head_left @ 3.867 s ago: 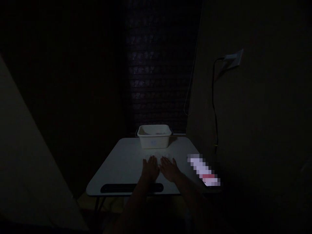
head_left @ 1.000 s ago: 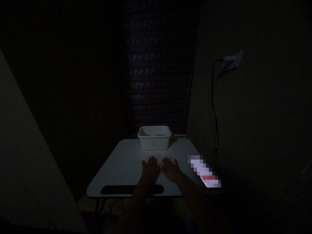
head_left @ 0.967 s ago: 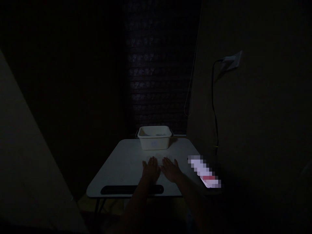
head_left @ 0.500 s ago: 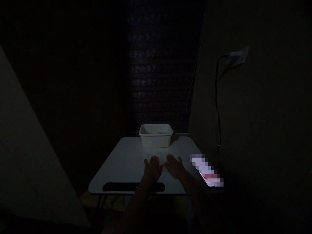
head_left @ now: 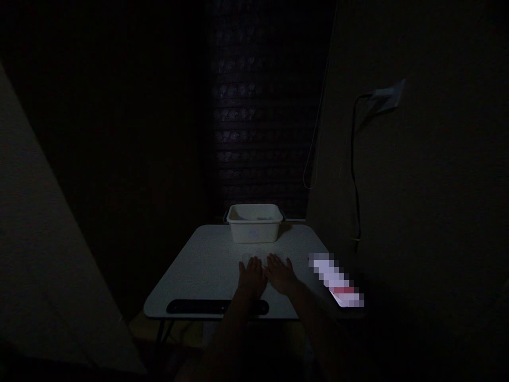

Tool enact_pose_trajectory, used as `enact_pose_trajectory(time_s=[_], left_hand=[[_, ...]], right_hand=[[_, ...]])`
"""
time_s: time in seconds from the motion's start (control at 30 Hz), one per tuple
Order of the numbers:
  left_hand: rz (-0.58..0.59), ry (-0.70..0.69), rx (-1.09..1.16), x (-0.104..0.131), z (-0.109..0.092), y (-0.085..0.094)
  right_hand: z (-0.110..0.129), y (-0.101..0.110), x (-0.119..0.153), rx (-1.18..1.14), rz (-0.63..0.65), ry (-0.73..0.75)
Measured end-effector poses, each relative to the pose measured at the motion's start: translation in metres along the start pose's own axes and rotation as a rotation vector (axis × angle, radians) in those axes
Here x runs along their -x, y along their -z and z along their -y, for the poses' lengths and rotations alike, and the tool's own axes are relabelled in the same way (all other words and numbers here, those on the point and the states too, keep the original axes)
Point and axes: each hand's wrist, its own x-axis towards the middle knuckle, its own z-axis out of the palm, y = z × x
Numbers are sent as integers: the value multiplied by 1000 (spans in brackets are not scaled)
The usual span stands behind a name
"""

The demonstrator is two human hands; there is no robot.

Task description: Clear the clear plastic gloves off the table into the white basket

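Both hands lie flat, palms down, near the middle of a white table. My left hand has its fingers stretched forward and its thumb side close to my right hand. The right one is angled inward, fingers also stretched out. Under and just beyond the fingertips shows a faint, thin, see-through sheet; its kind is too dim to make out, and the palms cover much of it. Neither hand grips anything.
A white plastic basin with side handles stands at the table's back, with something pale inside. A lit phone-like screen, blurred out, lies along the right edge. A black slot strip runs along the front. A cable hangs from a wall socket.
My hands have come closer together over the see-through sheet, the left shifting right and the right shifting left. The basin and the lit screen stay in place on the table.
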Motion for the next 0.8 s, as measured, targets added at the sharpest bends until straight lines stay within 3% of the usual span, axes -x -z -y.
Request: enact_pose_trajectory(time_s=[0.17,0.27,0.43,0.6,0.8], left_hand=[[5,21,-6,1,8,-1],[-14,5,-12,6,20,8],[-10,-253,2,18,33,32],[14,-349,-84,24,26,43],[-29,-333,-82,20,16,44]], right_hand=[[-9,2,6,10,-10,11],[-23,8,14,18,-56,22],[-37,21,26,38,-83,124],[-27,34,36,57,-95,310],[-13,38,37,177,-81,268]])
